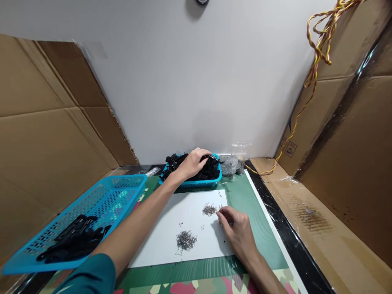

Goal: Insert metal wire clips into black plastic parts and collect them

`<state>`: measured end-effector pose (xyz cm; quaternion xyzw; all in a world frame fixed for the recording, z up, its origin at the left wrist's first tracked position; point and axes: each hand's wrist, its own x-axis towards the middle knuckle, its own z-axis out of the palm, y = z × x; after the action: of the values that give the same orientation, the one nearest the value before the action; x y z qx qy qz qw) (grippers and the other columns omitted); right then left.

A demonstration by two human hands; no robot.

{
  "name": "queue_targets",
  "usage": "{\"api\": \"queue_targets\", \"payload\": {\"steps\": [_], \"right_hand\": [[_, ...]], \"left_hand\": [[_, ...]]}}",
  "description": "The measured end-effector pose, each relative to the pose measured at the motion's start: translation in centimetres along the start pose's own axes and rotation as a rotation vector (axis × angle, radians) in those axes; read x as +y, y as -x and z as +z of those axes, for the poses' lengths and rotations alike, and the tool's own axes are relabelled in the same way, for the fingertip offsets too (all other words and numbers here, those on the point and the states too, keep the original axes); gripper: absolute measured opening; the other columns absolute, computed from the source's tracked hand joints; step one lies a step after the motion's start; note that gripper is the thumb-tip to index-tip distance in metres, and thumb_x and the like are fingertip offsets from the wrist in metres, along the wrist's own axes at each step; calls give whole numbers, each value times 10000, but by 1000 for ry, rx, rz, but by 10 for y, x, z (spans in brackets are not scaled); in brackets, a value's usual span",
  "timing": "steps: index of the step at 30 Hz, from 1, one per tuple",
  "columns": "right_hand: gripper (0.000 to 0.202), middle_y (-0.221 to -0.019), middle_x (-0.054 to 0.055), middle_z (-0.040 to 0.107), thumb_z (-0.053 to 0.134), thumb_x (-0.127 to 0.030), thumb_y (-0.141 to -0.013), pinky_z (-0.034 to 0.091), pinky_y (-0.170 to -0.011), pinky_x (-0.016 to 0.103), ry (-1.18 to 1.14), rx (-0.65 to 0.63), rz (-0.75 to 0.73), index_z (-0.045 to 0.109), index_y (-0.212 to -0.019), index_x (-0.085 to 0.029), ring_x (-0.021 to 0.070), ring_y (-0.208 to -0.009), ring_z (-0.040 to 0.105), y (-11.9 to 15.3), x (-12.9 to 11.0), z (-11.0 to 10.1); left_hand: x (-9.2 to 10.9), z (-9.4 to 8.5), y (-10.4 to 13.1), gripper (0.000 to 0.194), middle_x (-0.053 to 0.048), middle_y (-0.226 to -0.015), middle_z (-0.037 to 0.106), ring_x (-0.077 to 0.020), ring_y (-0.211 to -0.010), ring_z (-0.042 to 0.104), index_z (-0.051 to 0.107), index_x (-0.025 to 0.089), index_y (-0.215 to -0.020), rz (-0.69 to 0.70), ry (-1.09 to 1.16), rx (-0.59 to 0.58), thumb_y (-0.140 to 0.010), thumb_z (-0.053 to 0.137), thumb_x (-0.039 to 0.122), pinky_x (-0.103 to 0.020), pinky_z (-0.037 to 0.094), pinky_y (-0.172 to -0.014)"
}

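Note:
My left hand (193,164) reaches over the far blue basket (197,183), which is heaped with black plastic parts (210,171). Its thumb and fingers are apart and curve down over the parts at the right side. Above the right part of a white board (162,232), my right hand (237,228) pinches a small thin metal piece, too small to make out fully. Just left of those fingertips lies a small pile of bent wire pieces (209,210). A larger, darker pile of similar wire pieces (186,240) lies nearer to me, with a few loose ones around it.
At the left a larger blue basket (122,182) holds some black parts (73,239). Clear plastic bags (232,166) stand right of the far basket. Cardboard walls (45,90) flank the green table mat (260,220). A twisted yellow cable (295,122) hangs at the right.

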<state>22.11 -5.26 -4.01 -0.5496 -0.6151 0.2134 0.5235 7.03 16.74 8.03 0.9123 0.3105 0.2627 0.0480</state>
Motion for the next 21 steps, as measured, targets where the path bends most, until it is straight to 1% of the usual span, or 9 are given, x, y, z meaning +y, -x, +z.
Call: {"api": "queue_targets", "payload": {"steps": [3, 6, 10, 14, 18, 21], "right_hand": [[263, -766, 25, 748, 556, -326, -1036, 486, -632, 242, 6, -2, 4, 719, -860, -218, 181, -666, 703, 0, 1, 0], [274, -775, 26, 746, 549, -348, -1042, 476, -631, 245, 5, -10, 20, 709, -859, -221, 184, -672, 699, 1, 0, 0], [275, -775, 24, 741, 541, -359, -1047, 476, -640, 245, -14, -11, 31, 698, -872, -218, 181, -676, 697, 2, -1, 0], [274, -789, 27, 751, 527, -364, -1055, 483, -654, 244, -26, -15, 35, 696, -899, -215, 179, -688, 709, 1, -1, -1], [292, -781, 25, 750, 512, -375, -1065, 495, -649, 241, -16, -9, 35, 696, -911, -210, 174, -672, 709, 2, 0, -3], [299, -797, 33, 760, 464, -353, -1086, 521, -666, 242, 41, 25, -5, 702, -994, -197, 176, -681, 733, 6, 2, -4]], "left_hand": [[-1, 1, -4, 308, -99, -1332, 732, -262, -1276, 636, 717, 184, -1263, 7, -33, -31, -1006, 550, 216, -456, 483, -1140], [-2, 2, -5, 308, -100, -1366, 720, -277, -1283, 639, 727, 189, -1255, 21, -64, -68, -1004, 551, 215, -479, 469, -1142], [1, 0, 0, 305, -102, -1344, 731, -283, -1282, 636, 730, 187, -1246, 35, -102, -89, -1017, 533, 226, -496, 459, -1134], [6, -2, 6, 295, -109, -1436, 669, -301, -1350, 581, 749, 183, -1209, 69, -119, -95, -1013, 531, 217, -520, 439, -1151], [15, -8, 16, 292, -115, -1498, 610, -292, -1403, 533, 754, 186, -1195, 82, -117, -54, -1007, 530, 203, -517, 401, -1193], [23, -22, 40, 298, -103, -1453, 634, -279, -1368, 550, 753, 197, -1185, 4, -118, 70, -1025, 502, 224, -491, 423, -1163]]}}
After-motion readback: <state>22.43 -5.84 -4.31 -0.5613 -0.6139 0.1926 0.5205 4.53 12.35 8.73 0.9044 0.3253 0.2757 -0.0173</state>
